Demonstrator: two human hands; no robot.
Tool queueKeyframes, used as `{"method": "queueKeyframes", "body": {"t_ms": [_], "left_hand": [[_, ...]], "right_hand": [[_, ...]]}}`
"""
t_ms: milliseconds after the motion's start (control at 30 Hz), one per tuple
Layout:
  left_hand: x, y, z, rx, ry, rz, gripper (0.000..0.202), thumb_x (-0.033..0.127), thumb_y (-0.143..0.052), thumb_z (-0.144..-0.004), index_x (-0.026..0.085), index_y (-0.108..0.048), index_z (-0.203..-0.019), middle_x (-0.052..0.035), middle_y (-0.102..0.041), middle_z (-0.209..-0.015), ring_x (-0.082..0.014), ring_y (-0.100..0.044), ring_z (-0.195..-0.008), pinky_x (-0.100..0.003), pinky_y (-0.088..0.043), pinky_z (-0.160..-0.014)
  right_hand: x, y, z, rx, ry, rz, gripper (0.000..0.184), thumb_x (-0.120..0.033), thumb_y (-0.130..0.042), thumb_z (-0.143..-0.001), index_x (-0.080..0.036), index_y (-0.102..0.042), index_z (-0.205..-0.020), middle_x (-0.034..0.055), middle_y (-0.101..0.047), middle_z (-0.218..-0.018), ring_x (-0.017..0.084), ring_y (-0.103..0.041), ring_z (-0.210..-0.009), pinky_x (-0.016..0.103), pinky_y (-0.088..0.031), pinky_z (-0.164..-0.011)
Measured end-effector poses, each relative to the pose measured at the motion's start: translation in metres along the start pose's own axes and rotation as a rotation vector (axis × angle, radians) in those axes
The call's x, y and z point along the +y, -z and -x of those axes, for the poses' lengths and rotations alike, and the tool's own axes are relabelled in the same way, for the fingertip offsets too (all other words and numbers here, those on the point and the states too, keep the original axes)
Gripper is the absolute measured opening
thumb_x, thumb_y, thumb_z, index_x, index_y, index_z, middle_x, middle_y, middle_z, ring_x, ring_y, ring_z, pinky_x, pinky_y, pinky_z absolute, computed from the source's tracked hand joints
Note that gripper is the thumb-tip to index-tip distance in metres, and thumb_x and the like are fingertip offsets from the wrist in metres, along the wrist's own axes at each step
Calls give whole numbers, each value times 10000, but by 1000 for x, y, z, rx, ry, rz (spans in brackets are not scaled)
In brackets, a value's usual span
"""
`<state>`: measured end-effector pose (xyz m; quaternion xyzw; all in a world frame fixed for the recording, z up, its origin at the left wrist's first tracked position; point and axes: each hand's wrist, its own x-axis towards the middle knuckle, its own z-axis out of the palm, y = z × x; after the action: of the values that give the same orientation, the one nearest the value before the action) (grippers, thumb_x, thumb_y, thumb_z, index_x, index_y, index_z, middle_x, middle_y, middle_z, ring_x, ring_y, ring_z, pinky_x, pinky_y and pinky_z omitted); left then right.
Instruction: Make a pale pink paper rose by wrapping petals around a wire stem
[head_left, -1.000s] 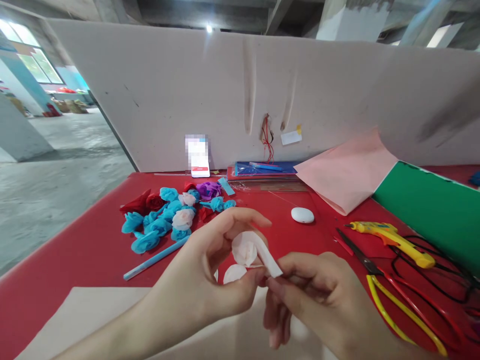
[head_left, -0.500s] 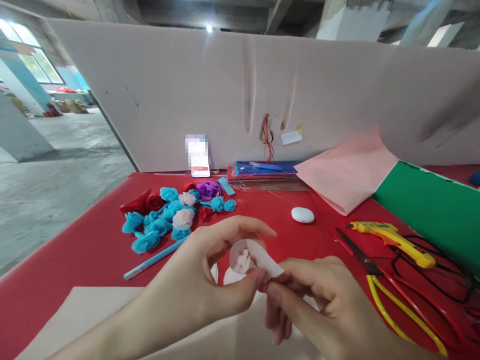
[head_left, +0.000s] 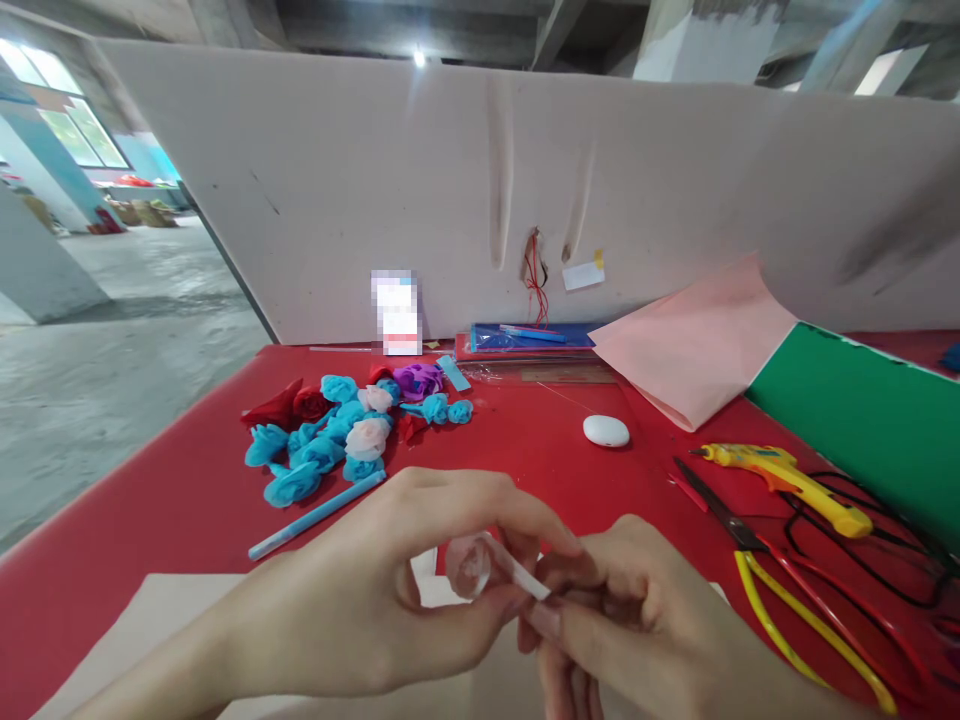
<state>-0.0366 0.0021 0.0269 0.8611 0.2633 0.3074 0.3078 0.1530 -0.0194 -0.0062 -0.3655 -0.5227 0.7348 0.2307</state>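
Note:
Between my hands is a small pale pink paper flower (head_left: 469,567), its paper curled round on itself with a strip running to the right. My left hand (head_left: 420,580) curves around the flower, thumb at its lower side and fingers arched over the top. The fingers of my right hand (head_left: 600,610) pinch the strip's right end, close to the left fingertips. The flower's base is hidden by my fingers. Beneath both hands lies a sheet of beige paper (head_left: 169,620) on the red table (head_left: 540,470).
Blue paper flowers (head_left: 319,455), with pink, red and purple ones among them, lie at left beside a blue tube (head_left: 319,515). At right are scissors (head_left: 750,545), a yellow glue gun (head_left: 795,485) and pink paper (head_left: 697,350). A white oval case (head_left: 606,431) sits mid-table; a lit phone (head_left: 400,315) leans behind.
Both hands have moved slightly down with the flower. It has tilted and looks more rolled up, and my left fingers now reach over toward the right hand.

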Motion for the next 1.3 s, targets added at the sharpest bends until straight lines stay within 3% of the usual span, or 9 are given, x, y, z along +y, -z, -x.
{"method": "queueKeyframes", "body": {"t_ms": [167, 367, 567, 700, 833, 967, 1067, 1300], "left_hand": [[-6, 2, 3, -90, -114, 144, 434, -70, -497, -740, 224, -560, -1054, -6, -656, -854, -115, -581, -705, -216, -472, -611], [-4, 6, -2, -98, -219, 98, 416, -78, -484, -755, 207, -577, -1044, -29, -667, -792, -152, -596, -724, -312, -505, -728], [-3, -1, 2, 52, -161, 63, 232, 221, -602, -824, 265, -616, -1052, -69, -693, -841, -218, -635, -800, -353, -523, -711], [-6, -6, 8, 82, -142, 47, 260, 329, -617, -815, 256, -614, -1064, -86, -695, -857, -230, -636, -812, -360, -528, -696], [-6, -2, 5, 77, -147, 52, 257, 240, -607, -812, 249, -602, -1068, -80, -700, -860, -222, -640, -803, -350, -531, -694], [-3, 3, -2, 16, -224, 69, 406, -8, -538, -756, 227, -570, -1086, -48, -699, -869, -172, -630, -791, -318, -525, -752], [-3, 4, -4, 2, -264, 67, 462, -65, -511, -730, 208, -556, -1100, -39, -692, -866, -156, -624, -797, -312, -519, -788], [-7, 1, 1, 103, -151, 27, 237, 198, -583, -815, 234, -598, -1049, -58, -693, -824, -202, -642, -781, -316, -541, -668]], "right_hand": [[-10, 0, -1, -96, -15, -139, 331, -444, -616, -773, -130, -557, -686, -25, -535, -490, 27, -407, -352, 157, -402, -429], [-12, 0, -4, -115, -34, -334, 332, -405, -650, -744, -101, -581, -629, -6, -558, -478, 10, -407, -330, 122, -330, -395], [-8, -3, -7, -129, -87, -464, 309, -368, -626, -739, -95, -594, -597, -3, -557, -428, 10, -407, -288, 97, -308, -346], [-6, -3, -7, -127, -59, -487, 295, -333, -603, -746, -85, -597, -587, 13, -564, -424, 8, -403, -272, 88, -304, -322], [-8, -1, -8, -136, -43, -502, 282, -296, -573, -761, -79, -604, -585, 20, -571, -423, 17, -403, -268, 91, -267, -286], [-8, 0, -8, -159, -57, -568, 268, -298, -584, -758, -77, -610, -610, 27, -587, -437, 28, -442, -278, 92, -308, -297], [-7, 0, -8, -180, -64, -585, 278, -303, -580, -771, -78, -603, -609, 26, -589, -439, 28, -453, -284, 90, -338, -314], [-8, 2, -9, -224, -51, -579, 243, -244, -492, -796, -85, -603, -649, 30, -605, -471, 33, -445, -265, 103, -335, -313]]}}
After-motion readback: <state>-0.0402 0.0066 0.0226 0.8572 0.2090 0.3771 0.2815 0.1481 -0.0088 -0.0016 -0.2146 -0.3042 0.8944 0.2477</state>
